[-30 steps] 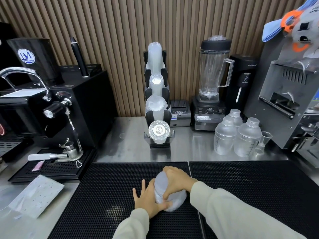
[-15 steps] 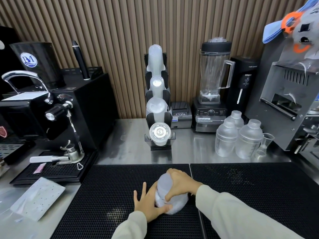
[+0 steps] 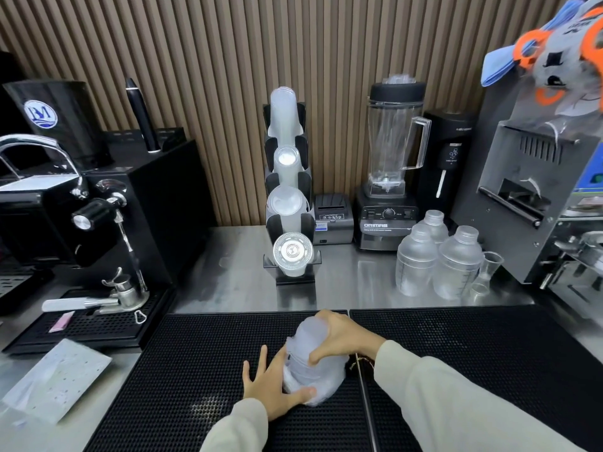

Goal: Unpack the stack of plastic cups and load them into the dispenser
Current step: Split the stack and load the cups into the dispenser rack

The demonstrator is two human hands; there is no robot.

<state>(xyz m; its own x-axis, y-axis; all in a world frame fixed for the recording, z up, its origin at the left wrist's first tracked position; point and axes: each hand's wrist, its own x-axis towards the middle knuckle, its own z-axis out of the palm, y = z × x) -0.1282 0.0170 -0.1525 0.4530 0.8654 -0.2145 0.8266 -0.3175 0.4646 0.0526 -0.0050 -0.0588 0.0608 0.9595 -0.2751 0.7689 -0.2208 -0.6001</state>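
A stack of frosted plastic cups [image 3: 305,349] stands on the black rubber mat [image 3: 195,370], with its clear wrapper bunched around its base. My right hand [image 3: 342,337] grips the top of the stack from the right, fingers curled over it. My left hand [image 3: 270,383] lies against the stack's lower left side, thumb on the wrapper and the other fingers spread straight. The black tiered cup dispenser [image 3: 291,223] stands behind on the steel counter; its tiers hold cups and lids.
An espresso machine [image 3: 98,203] fills the left. A blender [image 3: 391,164], several frosted shaker bottles [image 3: 437,259] and a sealing machine [image 3: 535,190] stand at the right. A flat plastic bag [image 3: 55,380] lies at the front left.
Both hands stay on the cup stack in the same place. My left hand's fingers have spread a little; the wrapper sits bunched low.
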